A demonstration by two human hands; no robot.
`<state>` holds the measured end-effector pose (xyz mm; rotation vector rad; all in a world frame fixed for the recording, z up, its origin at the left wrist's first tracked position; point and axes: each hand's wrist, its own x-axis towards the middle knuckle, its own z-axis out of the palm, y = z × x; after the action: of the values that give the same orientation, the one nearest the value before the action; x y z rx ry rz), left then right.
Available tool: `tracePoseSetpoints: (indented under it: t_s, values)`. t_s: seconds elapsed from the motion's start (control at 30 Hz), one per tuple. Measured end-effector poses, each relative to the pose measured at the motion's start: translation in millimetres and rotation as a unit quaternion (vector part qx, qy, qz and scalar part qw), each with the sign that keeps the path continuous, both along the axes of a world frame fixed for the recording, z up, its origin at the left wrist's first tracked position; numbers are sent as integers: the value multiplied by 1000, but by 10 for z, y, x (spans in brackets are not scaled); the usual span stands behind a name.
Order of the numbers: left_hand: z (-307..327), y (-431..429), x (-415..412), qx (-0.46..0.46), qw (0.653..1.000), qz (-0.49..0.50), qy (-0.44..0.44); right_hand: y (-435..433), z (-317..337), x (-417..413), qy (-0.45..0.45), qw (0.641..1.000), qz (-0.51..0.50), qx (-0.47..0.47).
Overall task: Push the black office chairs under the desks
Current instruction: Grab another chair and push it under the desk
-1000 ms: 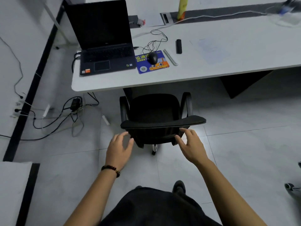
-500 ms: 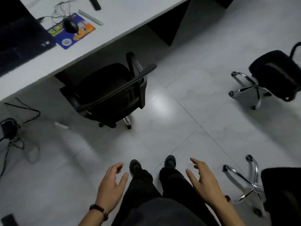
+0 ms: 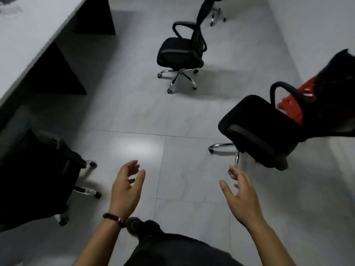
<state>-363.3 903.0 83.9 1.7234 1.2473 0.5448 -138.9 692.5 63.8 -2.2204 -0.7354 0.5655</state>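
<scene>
One black office chair (image 3: 32,175) stands at the left, its front tucked under the white desk (image 3: 28,35). A second black chair (image 3: 269,127) stands out on the floor at the right, just beyond my right hand (image 3: 240,194). A third black chair (image 3: 182,52) sits farther back in the middle of the floor, away from the desk. My left hand (image 3: 126,189), with a bead bracelet at the wrist, is open in the air above the tiles. My right hand is open too, fingers spread, holding nothing.
Something red (image 3: 292,104) shows behind the right chair's backrest. Part of another chair base (image 3: 217,15) is at the top edge. A white wall (image 3: 317,25) runs along the right. Dark desk panels (image 3: 55,77) stand under the desk. Grey floor tiles lie between the chairs.
Both hands have left the first chair's backrest, which now stands at the desk. My view has swung right, bringing two more chairs into sight, and my hands have risen toward the right one.
</scene>
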Motion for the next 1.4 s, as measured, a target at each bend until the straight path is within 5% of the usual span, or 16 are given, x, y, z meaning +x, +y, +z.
tracePoseSetpoints:
  t_s: [0.33, 0.67, 1.13, 1.4]
  values:
    - [-90, -2581, 2319, -50, 978, -200, 20, -2702, -114, 1449, 44, 986, -157, -40]
    - [-188, -2887, 4489, -6, 967, -254, -6, -3225, -233, 3292, 49, 971, -234, 4]
    - [166, -2667, 7497, 19, 975, -223, -1, -2698, 161, 6706, -33, 994, -108, 2]
    - [-258, -2768, 8148, 50, 986, -35, 155, -1841, -199, 8162, -90, 978, 189, -5]
